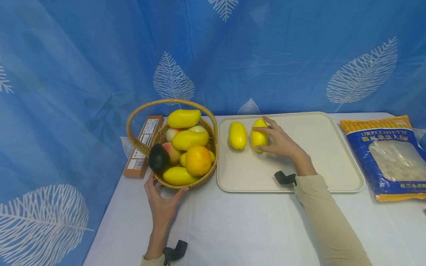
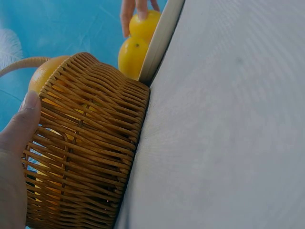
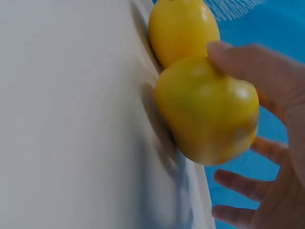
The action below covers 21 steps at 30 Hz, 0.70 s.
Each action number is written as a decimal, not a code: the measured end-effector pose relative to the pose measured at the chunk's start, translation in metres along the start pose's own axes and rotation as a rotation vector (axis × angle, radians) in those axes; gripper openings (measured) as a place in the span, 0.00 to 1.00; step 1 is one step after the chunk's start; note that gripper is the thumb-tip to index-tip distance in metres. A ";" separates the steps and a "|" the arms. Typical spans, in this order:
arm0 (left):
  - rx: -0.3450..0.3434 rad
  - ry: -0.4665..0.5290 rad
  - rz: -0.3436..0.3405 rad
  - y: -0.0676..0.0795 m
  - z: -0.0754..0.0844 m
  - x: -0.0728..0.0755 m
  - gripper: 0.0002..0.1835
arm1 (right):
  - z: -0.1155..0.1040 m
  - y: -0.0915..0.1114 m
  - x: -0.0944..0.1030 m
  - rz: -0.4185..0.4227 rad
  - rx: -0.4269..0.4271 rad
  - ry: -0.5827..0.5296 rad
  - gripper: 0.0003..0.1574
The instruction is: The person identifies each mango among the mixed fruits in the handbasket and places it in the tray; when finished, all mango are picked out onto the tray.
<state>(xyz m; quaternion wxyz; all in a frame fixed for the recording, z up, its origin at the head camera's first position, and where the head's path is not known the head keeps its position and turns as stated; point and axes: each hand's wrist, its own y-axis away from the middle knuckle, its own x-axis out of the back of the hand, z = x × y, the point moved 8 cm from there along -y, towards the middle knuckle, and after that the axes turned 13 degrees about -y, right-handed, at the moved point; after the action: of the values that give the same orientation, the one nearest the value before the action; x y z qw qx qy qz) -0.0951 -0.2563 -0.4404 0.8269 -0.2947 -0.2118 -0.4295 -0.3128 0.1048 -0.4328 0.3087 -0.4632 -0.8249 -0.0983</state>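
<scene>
My left hand (image 1: 163,205) holds the near side of a wicker basket (image 1: 214,162), thumb and fingers spread round its wall. In the left wrist view the thumb (image 2: 26,117) lies against the weave near the rim. Inside the basket are several yellow mangoes (image 1: 189,140), an orange (image 1: 198,160), a dark green avocado (image 1: 158,159) and peaches (image 1: 171,152). Over the tray (image 1: 299,147), my right hand (image 1: 281,142) grips a yellow mango (image 3: 205,114), thumb on its near end and fingers round the far side. Another mango (image 1: 237,136) lies just left of it.
A brown box with white labels (image 1: 144,147) lies left of the basket, partly behind it. The blue and yellow pasta bag (image 1: 387,159) is at the tray's right. A blue leaf-patterned cloth (image 1: 283,55) hangs behind the white table (image 1: 233,225).
</scene>
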 end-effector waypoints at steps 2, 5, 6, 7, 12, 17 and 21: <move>-0.001 -0.001 0.001 0.000 -0.001 0.000 0.58 | 0.002 -0.001 -0.001 0.006 -0.018 -0.016 0.46; -0.001 0.002 0.002 0.000 -0.001 0.000 0.58 | 0.004 -0.002 -0.002 0.022 -0.031 -0.033 0.51; -0.001 0.002 0.002 0.000 -0.001 0.000 0.59 | 0.004 -0.002 -0.002 0.029 -0.031 -0.036 0.53; 0.001 0.001 0.002 0.000 -0.001 0.000 0.59 | 0.005 -0.003 -0.002 0.035 -0.029 -0.035 0.53; 0.005 -0.001 -0.003 0.001 -0.001 -0.001 0.58 | 0.006 -0.005 -0.005 0.047 -0.023 -0.026 0.54; -0.008 0.006 0.000 0.001 0.000 0.000 0.58 | 0.007 -0.007 -0.010 0.043 -0.033 -0.032 0.56; -0.016 0.007 0.002 0.001 0.000 0.000 0.57 | 0.009 -0.007 -0.014 0.040 -0.062 -0.022 0.56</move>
<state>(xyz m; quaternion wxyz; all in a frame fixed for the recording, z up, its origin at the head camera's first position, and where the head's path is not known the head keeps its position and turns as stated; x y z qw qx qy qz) -0.0945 -0.2559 -0.4403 0.8257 -0.2999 -0.2054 -0.4314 -0.3170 0.0952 -0.4469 0.2868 -0.4900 -0.8154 -0.1126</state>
